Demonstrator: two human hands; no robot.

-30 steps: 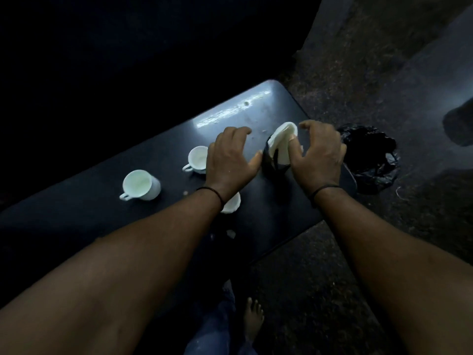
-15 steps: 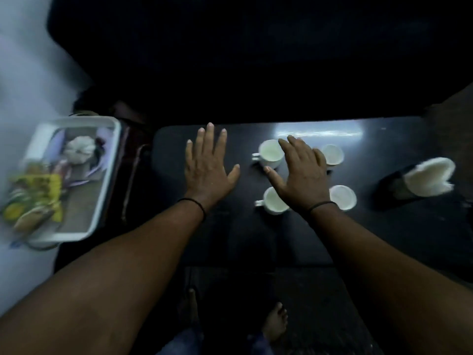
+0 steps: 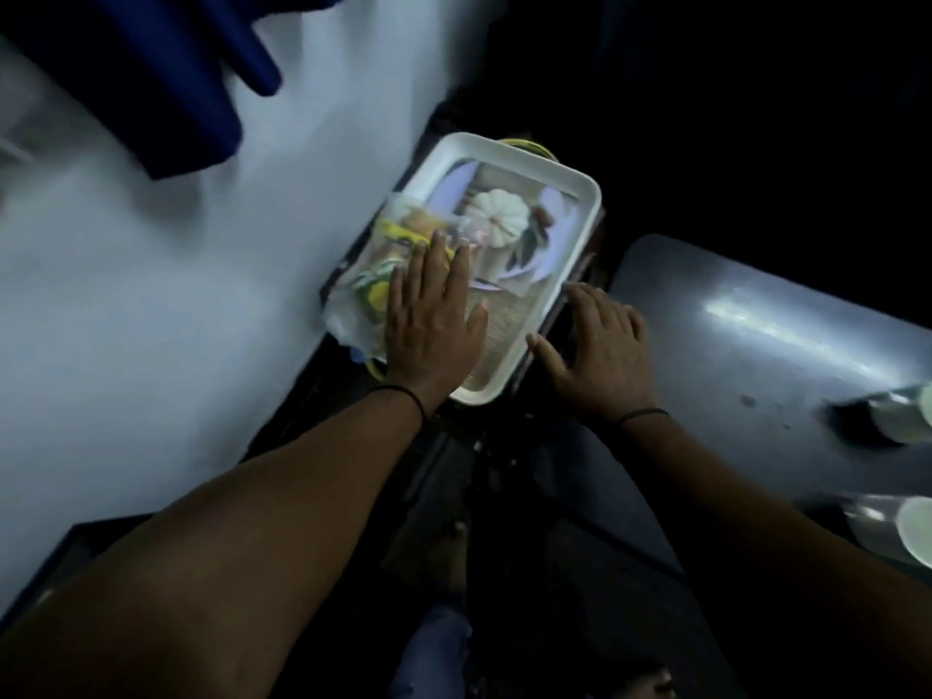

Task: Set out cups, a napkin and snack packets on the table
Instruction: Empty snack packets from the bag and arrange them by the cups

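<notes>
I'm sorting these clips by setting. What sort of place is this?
Probably a dim room at home: a low dark table with white cups, and a white tray of snack packets beside it.

L hand (image 3: 433, 325) flat on snack packets (image 3: 383, 274) in white tray (image 3: 580, 234); R hand (image 3: 600, 355) open beside tray.

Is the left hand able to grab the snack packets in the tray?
Probably yes. The left hand lies flat, fingers spread, over the snack packets at the white tray edge, with nothing between them.

Glossy dark table (image 3: 756, 315); smooth white plastic tray (image 3: 590, 204); crinkly clear snack packets (image 3: 373, 274).
</notes>
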